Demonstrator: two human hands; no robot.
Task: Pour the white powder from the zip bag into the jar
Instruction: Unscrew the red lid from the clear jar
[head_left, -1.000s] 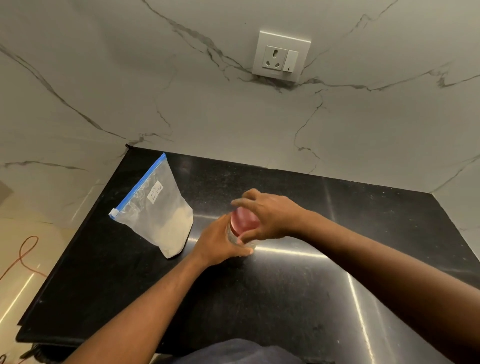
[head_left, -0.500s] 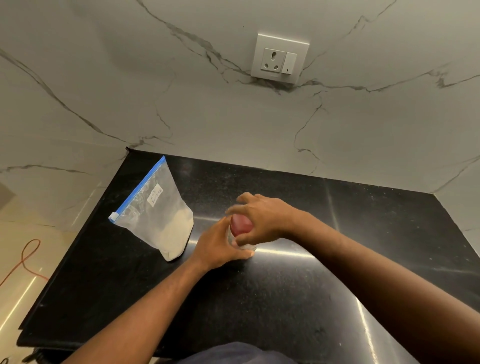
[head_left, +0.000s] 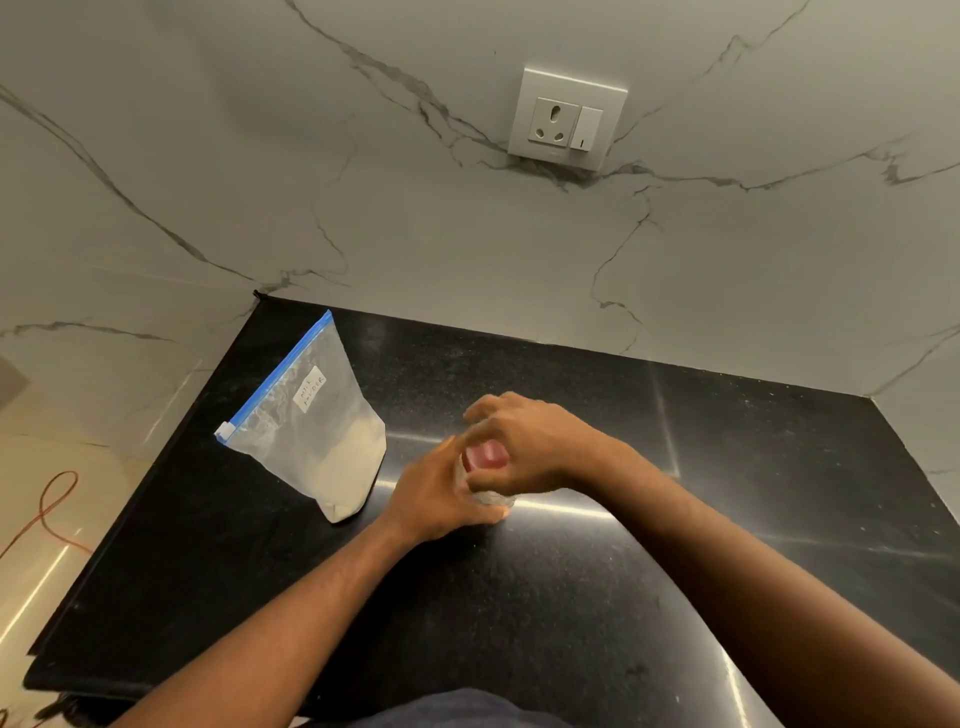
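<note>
A clear zip bag (head_left: 317, 436) with a blue zip strip and a handwritten white label stands on the black counter (head_left: 519, 597), left of my hands; white powder fills its lower part. A small glass jar (head_left: 491, 500) with a red lid (head_left: 485, 455) stands at the counter's middle, mostly hidden by my hands. My left hand (head_left: 436, 496) wraps the jar's body from the left. My right hand (head_left: 524, 449) grips the red lid from above and the right.
A marble wall with a white socket and switch plate (head_left: 566, 119) rises behind the counter. The counter's left edge drops to a shiny floor where an orange cable (head_left: 47, 514) lies. Dark cloth shows at the bottom edge.
My right hand has turned on the red lid, its fingers shifting round it. The left hand has stayed on the jar, and the bag has not moved.
</note>
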